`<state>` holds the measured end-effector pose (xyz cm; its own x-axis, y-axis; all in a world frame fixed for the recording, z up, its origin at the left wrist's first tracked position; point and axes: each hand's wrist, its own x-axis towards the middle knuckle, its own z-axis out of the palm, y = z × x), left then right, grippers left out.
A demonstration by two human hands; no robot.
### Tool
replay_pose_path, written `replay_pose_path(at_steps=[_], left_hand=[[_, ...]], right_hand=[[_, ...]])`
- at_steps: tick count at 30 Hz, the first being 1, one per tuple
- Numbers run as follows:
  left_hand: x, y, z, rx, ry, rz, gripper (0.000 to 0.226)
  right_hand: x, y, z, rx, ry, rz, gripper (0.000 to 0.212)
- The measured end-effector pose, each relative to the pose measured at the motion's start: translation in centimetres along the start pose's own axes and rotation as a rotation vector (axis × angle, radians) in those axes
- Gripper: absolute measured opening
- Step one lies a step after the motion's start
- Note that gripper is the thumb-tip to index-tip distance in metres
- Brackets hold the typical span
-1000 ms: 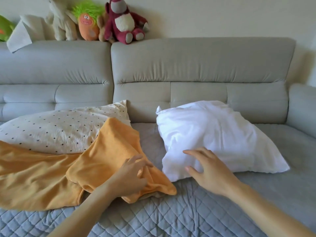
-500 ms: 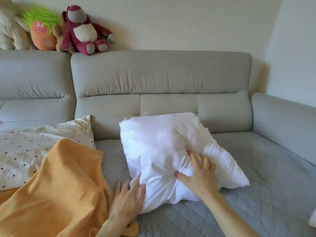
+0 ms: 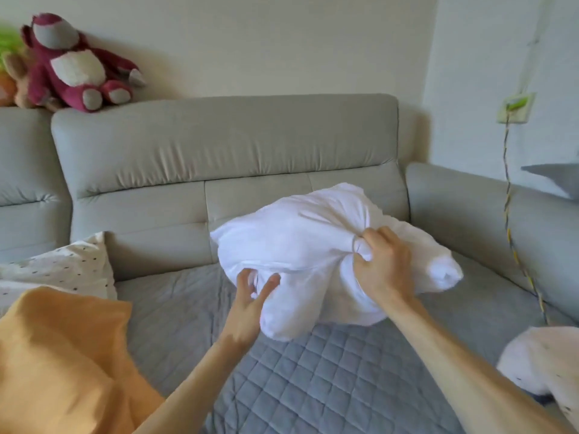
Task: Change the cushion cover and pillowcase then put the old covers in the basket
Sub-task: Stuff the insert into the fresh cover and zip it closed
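Observation:
A bare white cushion insert (image 3: 300, 242) is lifted above the quilted grey sofa seat (image 3: 329, 380). My right hand (image 3: 380, 267) grips a bunched fold of its fabric on the right side. My left hand (image 3: 250, 296) pinches the insert's lower left edge between thumb and fingers. An orange cover (image 3: 62, 364) lies crumpled at the bottom left. Behind it rests a white pillow with dark dots (image 3: 62, 267). No basket is in view.
The grey sofa backrest (image 3: 219, 151) and right armrest (image 3: 470, 211) enclose the seat. Plush toys (image 3: 72, 64) sit on top of the backrest at left. A yellow-and-grey cord (image 3: 513, 255) hangs over the armrest. Another white dotted fabric (image 3: 545, 368) shows at the lower right.
Both hands left the orange cover and the seat, took hold of the white insert and lifted it up and to the right. The view has turned right.

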<state>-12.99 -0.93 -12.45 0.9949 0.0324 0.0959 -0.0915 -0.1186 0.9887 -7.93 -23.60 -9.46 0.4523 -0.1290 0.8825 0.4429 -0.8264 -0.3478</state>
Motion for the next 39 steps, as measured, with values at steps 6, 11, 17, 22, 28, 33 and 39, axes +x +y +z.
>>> replay_pose_path(at_steps=[6, 11, 17, 22, 28, 33, 39], left_hand=[[6.3, 3.0, 8.7, -0.102, -0.106, 0.061, 0.091], [8.9, -0.8, 14.0, 0.231, -0.234, -0.210, 0.088], [10.8, 0.3, 17.8, 0.691, 0.111, 0.168, 0.062], [13.8, 4.1, 24.2, 1.047, -0.191, 0.455, 0.060], [16.9, -0.6, 25.0, 1.205, -0.511, 0.003, 0.076], [20.0, -2.1, 24.9, 1.335, -0.471, -0.003, 0.086], [23.3, -2.3, 27.6, 1.313, -0.470, -0.024, 0.096]], right_hand=[[1.7, 7.6, -6.3, -0.222, -0.007, 0.085, 0.023], [-0.4, 12.1, -9.6, -0.521, -0.741, 0.614, 0.076], [2.8, 15.0, -10.4, -0.469, -0.703, 0.525, 0.059], [7.4, 18.1, -6.5, -0.422, -0.916, 0.457, 0.046], [4.4, 20.9, -2.6, -0.477, -1.296, 0.520, 0.065], [3.4, 23.9, 0.4, -0.425, -1.139, 0.565, 0.076], [2.3, 26.5, 2.9, -0.419, -0.998, 0.698, 0.091]])
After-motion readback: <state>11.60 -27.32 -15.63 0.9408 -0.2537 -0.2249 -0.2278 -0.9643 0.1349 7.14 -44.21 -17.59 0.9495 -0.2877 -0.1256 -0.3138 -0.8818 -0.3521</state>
